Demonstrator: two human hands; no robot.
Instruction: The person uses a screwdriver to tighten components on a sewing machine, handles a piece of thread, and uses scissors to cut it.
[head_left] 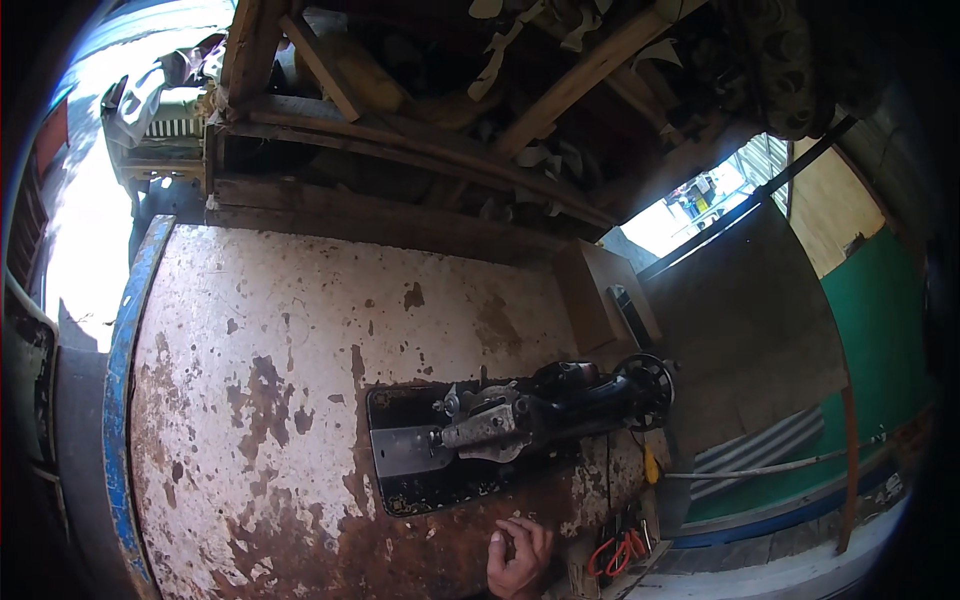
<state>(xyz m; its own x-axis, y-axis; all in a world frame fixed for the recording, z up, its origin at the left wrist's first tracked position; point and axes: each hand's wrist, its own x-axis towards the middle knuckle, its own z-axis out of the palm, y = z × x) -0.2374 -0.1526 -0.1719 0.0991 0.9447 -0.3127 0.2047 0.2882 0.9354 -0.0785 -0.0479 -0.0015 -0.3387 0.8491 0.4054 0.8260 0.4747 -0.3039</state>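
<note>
A black sewing machine [545, 418] stands on the worn, paint-chipped worktable [310, 290], with a brown box [583, 290] beyond its handwheel [655, 392] and a yellow object [651, 466] nearby. It lies just beyond the right hand's [520, 556] loosely curled fingers, unclenched around nothing visible; beside them, a wooden tray [579, 578] holds red-handled tools [597, 558].

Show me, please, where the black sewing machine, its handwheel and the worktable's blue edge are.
Black sewing machine [562, 414]: head view, on its horizontal arm.
Handwheel [645, 392]: head view, near the wheel's middle.
Worktable's blue edge [118, 400]: head view, on the painted strip along the left side.
</note>
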